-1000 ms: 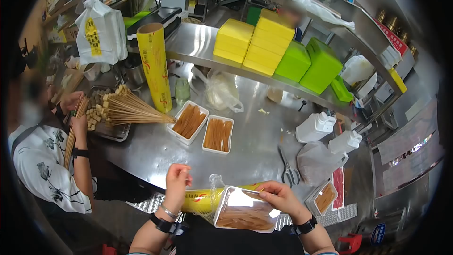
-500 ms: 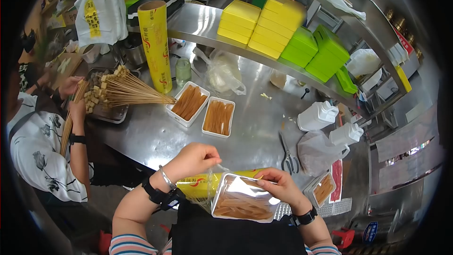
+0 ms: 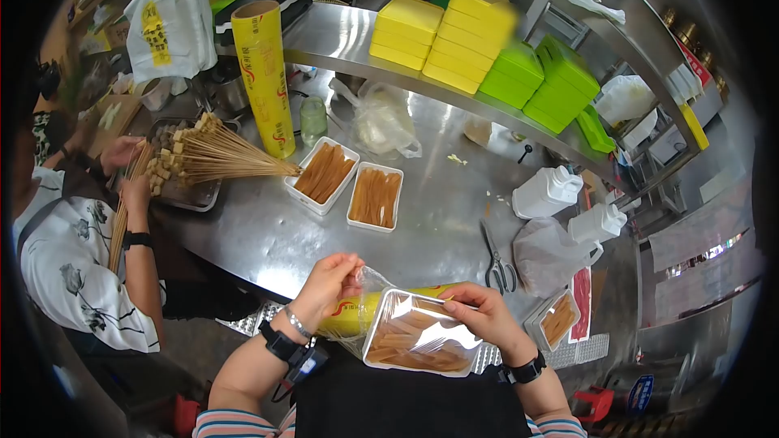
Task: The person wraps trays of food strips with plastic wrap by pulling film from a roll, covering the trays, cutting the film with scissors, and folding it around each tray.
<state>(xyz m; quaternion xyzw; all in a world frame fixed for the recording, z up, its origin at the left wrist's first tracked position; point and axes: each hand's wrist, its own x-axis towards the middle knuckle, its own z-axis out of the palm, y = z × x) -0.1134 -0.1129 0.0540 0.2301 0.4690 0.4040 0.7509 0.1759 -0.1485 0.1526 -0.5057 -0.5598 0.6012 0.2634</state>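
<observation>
Close to my body is a white tray (image 3: 375,349) of flat brown strips, its top covered by shiny clear film. My right hand (image 3: 480,315) grips its upper right edge, thumb on top. Beyond the tray's upper left corner, my left hand (image 3: 331,280) pinches a stretched piece of cling film (image 3: 373,279) that runs down to the tray. A yellow cling film roll (image 3: 347,318) lies partly hidden behind the tray. Farther up the steel table, two white trays of similar strips (image 3: 326,173) (image 3: 375,198) stand side by side.
Scissors (image 3: 497,264), a plastic bag (image 3: 552,255) and white jugs (image 3: 548,193) sit to the right, near another filled tray (image 3: 558,320). At left, a person (image 3: 89,259) handles skewers beside a skewer pile (image 3: 235,154). An upright yellow roll (image 3: 264,81) stands before the shelf (image 3: 324,36).
My left hand has moved up and slightly left, drawing the cling film up from the tray's corner. My right hand stays on the tray's edge.
</observation>
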